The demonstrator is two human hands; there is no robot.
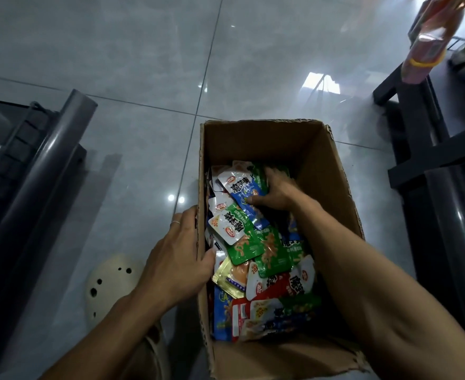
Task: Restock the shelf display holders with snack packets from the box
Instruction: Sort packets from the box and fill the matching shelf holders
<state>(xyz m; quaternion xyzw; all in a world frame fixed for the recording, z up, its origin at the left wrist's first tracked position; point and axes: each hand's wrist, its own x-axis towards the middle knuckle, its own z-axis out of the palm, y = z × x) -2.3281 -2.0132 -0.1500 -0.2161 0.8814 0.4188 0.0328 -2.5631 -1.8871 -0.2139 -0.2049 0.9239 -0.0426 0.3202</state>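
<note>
Blue packet [249,198] lies under right hand [276,192] fingers [271,171] in box [332,171].

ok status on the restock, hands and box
Left hand grips box wall. Right hand inside, fingers curled on blue packet. Nothing blocking.

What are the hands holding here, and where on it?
The left hand grips the cardboard box by its left wall, thumb inside. The right hand reaches inside and grips a blue snack packet at its right edge.
</note>
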